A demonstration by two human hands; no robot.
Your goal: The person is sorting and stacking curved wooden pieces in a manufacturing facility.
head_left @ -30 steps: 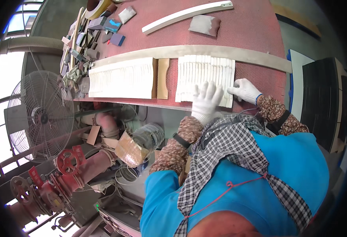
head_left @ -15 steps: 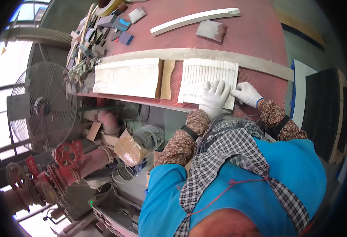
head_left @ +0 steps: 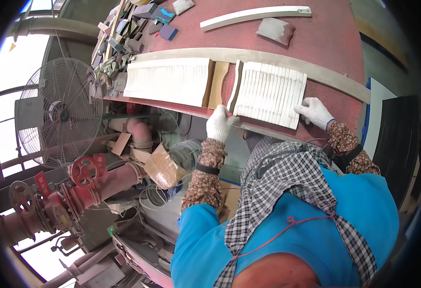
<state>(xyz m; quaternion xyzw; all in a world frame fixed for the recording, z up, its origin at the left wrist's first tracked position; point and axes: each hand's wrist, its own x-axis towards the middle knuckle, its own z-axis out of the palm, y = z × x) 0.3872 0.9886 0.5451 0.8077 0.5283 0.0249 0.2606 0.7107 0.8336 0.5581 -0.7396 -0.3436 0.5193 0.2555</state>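
A row of slim, curved wooden strips (head_left: 270, 91) with white upper edges lies side by side near the bench's front edge. At its left end one strip (head_left: 236, 89) leans slightly apart, showing a brown side face. My left hand (head_left: 218, 125), in a white knitted glove, has its fingers closed at the near end of that strip. My right hand (head_left: 314, 114), gloved alike, is curled against the right end of the row, its fingertips touching the outermost strip. Farther left is a longer row of similar white-edged strips (head_left: 167, 80), with a bare tan piece (head_left: 218, 85) beside it.
Behind the rows runs a long pale wooden bar (head_left: 263, 56) on the red bench top (head_left: 335, 53). Beyond it lie a white curved piece (head_left: 256, 17) and a grey-white pad (head_left: 274, 30). Small blocks (head_left: 167, 32) crowd the far left. A caged fan (head_left: 59, 113) stands left of the bench.
My left hand has gone from the top of the right row to its left end, where the end strip now shows its brown side. My right hand stays at the right end. The view has shifted.
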